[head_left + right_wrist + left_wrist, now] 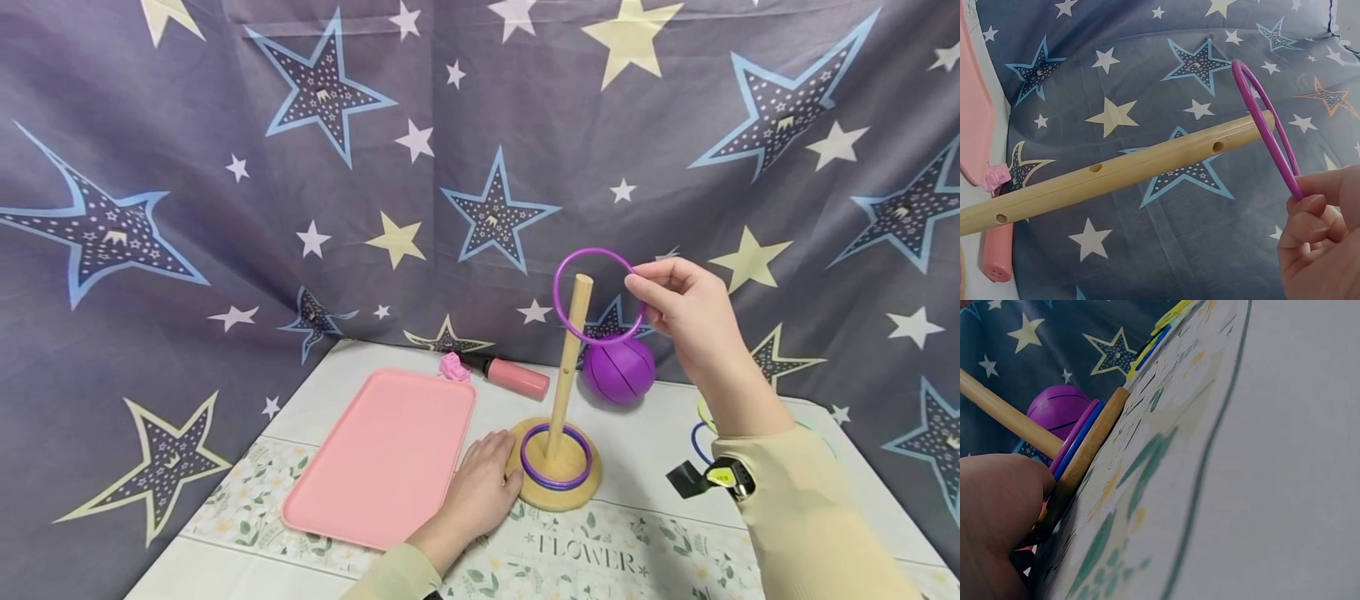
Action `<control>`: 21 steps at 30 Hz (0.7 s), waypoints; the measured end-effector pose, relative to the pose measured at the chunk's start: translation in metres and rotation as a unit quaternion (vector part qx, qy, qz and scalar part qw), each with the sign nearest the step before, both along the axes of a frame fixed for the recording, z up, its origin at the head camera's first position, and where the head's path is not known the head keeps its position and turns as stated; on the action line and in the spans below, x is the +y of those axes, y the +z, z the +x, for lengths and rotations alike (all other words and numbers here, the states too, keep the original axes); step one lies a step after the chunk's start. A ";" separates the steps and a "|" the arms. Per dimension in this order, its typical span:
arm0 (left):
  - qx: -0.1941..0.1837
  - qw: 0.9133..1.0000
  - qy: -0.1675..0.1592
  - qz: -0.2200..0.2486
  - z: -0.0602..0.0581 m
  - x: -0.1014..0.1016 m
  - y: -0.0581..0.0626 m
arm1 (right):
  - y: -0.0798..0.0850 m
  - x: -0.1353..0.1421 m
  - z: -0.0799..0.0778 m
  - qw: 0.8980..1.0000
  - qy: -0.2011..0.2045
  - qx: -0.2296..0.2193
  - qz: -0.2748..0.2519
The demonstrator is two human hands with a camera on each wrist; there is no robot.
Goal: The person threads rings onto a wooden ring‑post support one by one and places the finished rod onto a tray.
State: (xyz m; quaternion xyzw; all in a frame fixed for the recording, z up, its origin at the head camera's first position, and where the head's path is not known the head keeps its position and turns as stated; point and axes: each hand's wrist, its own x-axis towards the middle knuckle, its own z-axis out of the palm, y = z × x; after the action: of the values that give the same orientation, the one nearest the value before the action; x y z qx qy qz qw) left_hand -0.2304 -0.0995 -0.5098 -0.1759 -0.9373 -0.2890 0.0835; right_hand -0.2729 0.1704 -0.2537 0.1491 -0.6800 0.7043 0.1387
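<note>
Purple ring (594, 250), up in the air at about nine o'clock from the right hand (688, 312). Pinched at its three o'clock edge, between thumb and fingers of that hand. In the right wrist view, up at about eleven o'clock from the same hand. Close by the top of the wooden post (567, 367), with the post's tip seen inside the ring's round hole. Cannot tell if looped over it or just in front. Low down around the post, a second purple ring (1075, 436) and a blue ring (1080, 440), on a round wooden base (573, 497). At the base's nine o'clock edge, the left hand (483, 483), lying with loose fingers, not curled up. Farther out at nine o'clock, a flat pink tray (390, 450). At eleven o'clock from the base, a pink tube (517, 377), near a crumpled pink bit (453, 367). At one o'clock, a purple ball (619, 371). At three o'clock, other rings (1152, 348), yellow and blue, partly hidden by the right arm in the head view. Behind, a dark cloth (420, 92) with stars.
</note>
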 end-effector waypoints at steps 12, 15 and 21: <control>0.002 1.000 0.001 -0.001 0.000 0.001 -0.001 | -0.025 0.001 -0.011 0.998 -0.016 -0.061 0.009; 0.004 1.000 0.002 -0.002 0.000 0.001 0.000 | -0.030 0.001 -0.013 0.997 -0.013 -0.074 0.009; 0.006 1.000 0.002 -0.006 0.000 0.001 0.001 | -0.041 -0.002 -0.017 0.995 -0.017 -0.091 0.023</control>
State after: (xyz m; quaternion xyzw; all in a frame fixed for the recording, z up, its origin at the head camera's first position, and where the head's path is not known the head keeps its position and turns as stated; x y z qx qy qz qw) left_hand -0.2303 -0.0987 -0.5087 -0.1767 -0.9388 -0.2819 0.0888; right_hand -0.2898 0.1685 -0.2943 0.0759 -0.7082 0.6968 0.0850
